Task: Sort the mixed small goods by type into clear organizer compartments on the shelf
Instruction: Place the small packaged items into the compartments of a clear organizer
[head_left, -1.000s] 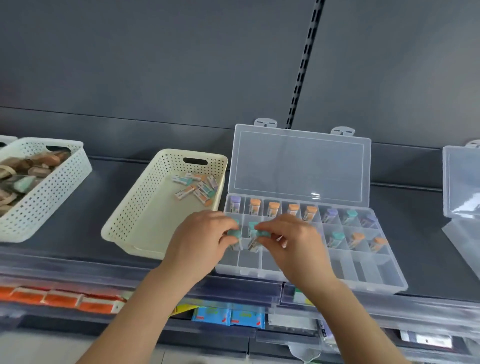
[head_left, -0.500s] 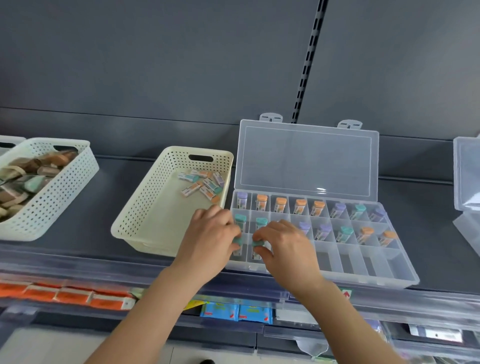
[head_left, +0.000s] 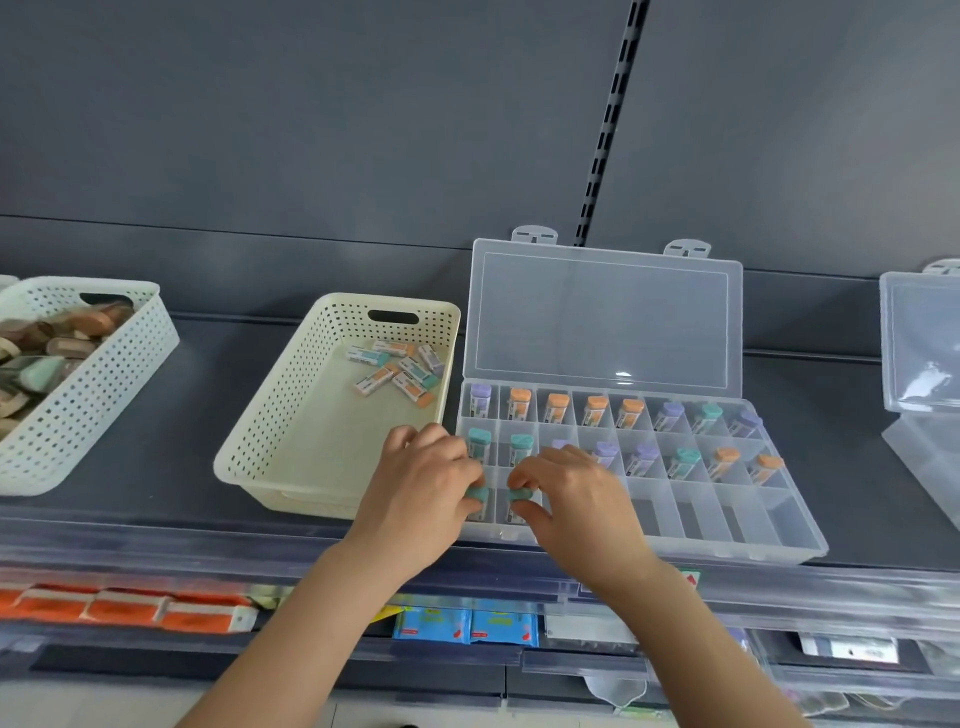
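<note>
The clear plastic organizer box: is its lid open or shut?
Open. The transparent lid of the clear plastic organizer box stands raised behind its compartments.

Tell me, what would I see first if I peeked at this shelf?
The two hands in the middle: the left hand and the right hand each pinch a teal-capped piece at the front-left corner of the clear organizer. Behind them its compartments hold rows of orange, purple and teal caps. Left of it sits a cream basket with a few loose pieces in its far corner.

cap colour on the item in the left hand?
Teal; the left hand pinches the item. Head view.
</note>
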